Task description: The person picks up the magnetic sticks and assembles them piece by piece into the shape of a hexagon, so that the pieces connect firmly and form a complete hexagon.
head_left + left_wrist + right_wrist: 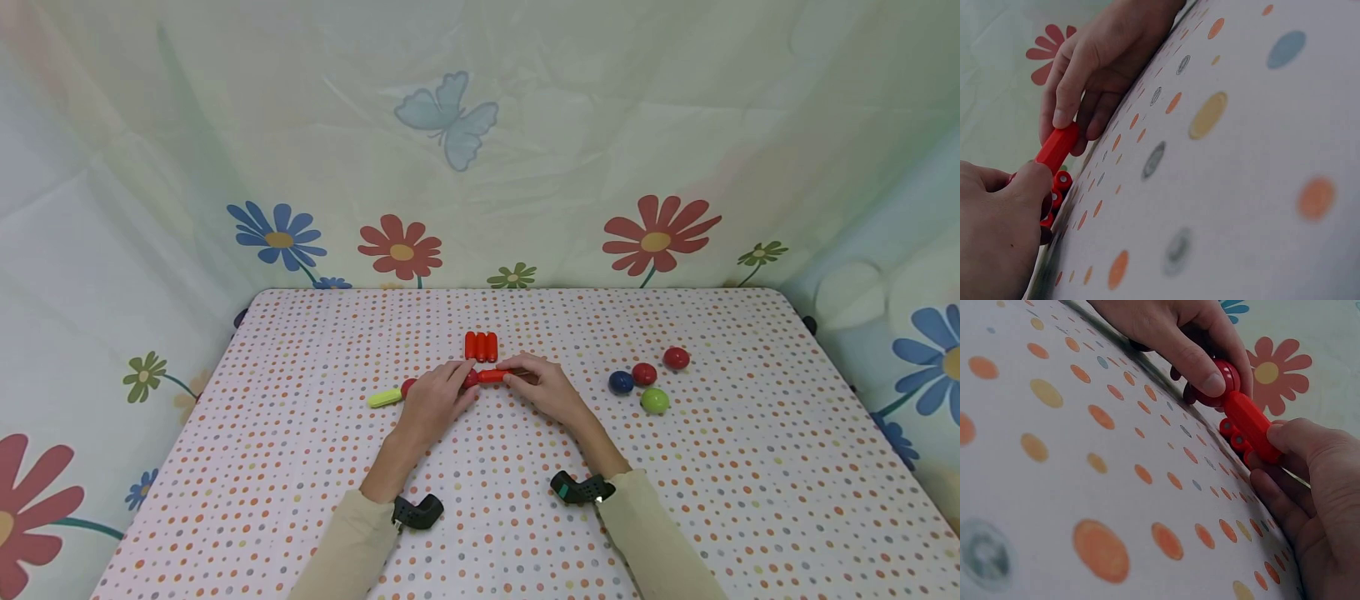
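Left hand pinching red ball, right hand pinching red rod, long axis sideways (left end meeting ball)

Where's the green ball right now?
In the head view, the green ball lies on the spotted tabletop to the right of the right hand, lowest in frame of a cluster with a blue ball and two red balls.

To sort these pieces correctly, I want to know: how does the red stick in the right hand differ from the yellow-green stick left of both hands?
The red stick is pinched by the right hand; the yellow-green stick has no hand gripping it. In the head view, the red stick lies nearly level, while the yellow-green stick slants slightly. Both are elongated.
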The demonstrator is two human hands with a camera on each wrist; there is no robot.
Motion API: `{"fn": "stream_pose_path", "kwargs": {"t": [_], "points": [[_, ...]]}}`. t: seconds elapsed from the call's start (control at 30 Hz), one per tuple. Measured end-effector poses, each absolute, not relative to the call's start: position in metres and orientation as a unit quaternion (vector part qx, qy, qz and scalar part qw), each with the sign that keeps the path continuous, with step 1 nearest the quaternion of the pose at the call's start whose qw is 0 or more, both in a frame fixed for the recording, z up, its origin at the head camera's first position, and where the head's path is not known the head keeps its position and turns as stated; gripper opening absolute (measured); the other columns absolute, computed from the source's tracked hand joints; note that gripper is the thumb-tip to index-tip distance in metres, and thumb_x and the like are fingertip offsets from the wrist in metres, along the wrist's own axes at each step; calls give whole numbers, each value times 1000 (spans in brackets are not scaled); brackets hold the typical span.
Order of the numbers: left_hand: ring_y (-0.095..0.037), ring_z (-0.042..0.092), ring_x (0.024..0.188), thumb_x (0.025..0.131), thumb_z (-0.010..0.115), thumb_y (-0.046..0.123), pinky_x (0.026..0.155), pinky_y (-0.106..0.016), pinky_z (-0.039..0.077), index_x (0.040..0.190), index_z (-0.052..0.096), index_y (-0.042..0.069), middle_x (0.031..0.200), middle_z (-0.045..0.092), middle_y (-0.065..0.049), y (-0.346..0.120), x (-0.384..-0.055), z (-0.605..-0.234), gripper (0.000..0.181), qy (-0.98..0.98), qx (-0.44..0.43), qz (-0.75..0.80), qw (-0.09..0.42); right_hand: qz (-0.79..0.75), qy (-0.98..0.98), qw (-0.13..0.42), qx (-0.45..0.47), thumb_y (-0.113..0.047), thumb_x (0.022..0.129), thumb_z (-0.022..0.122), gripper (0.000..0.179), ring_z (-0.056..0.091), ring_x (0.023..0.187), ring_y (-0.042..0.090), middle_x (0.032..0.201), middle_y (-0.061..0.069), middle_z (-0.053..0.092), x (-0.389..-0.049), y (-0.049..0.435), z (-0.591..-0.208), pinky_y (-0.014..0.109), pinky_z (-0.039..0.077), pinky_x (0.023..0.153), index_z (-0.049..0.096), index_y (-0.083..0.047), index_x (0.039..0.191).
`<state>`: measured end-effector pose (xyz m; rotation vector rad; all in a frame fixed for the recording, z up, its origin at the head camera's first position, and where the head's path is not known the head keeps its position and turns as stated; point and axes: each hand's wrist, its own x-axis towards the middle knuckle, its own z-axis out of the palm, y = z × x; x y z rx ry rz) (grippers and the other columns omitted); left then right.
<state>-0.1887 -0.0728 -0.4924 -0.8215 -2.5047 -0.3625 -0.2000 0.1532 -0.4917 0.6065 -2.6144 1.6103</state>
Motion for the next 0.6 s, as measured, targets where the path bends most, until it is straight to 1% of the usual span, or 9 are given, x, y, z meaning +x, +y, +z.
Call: {"fn": "stream_pose_path", "kwargs": {"t": [0.13, 0.27, 0.43, 0.53, 0.6], "points": [[-15, 69, 95, 90, 68, 29, 80, -26, 57, 129, 61, 11, 113, 69, -3, -73, -189, -493, 43, -913, -299, -139, 242, 518, -833, 5, 194, -16, 94, 64, 22, 65, 94, 14, 113, 9, 69, -200, 153, -493, 19, 53, 78, 70, -10, 114], [-14, 68, 92, 90, 67, 27, 75, -25, 56, 126, 64, 13, 110, 69, -2, -72, -189, -493, 39, -909, -299, -151, 246, 520, -834, 6, 184, -17, 93, 64, 23, 66, 90, 14, 114, 11, 69, -200, 153, -493, 18, 53, 76, 69, -8, 114], [-14, 67, 90, 89, 65, 22, 68, -25, 54, 125, 65, 17, 109, 68, -2, -72, -189, -493, 36, -910, -293, -164, 242, 522, -837, 11, 165, -16, 95, 62, 24, 66, 91, 21, 113, 15, 69, -198, 152, -490, 17, 51, 74, 69, -4, 115], [-14, 66, 89, 89, 64, 20, 66, -24, 52, 124, 65, 18, 108, 68, -1, -72, -188, -492, 35, -911, -287, -170, 242, 521, -838, 14, 160, -15, 96, 61, 25, 65, 93, 25, 113, 16, 68, -198, 151, -489, 17, 50, 75, 68, -2, 116], [-14, 65, 86, 88, 63, 19, 65, -24, 52, 123, 66, 19, 107, 67, -1, -72, -188, -492, 35, -911, -283, -176, 243, 520, -839, 14, 158, -14, 96, 60, 25, 65, 94, 25, 113, 16, 68, -198, 151, -489, 17, 50, 77, 67, -2, 116]]}}
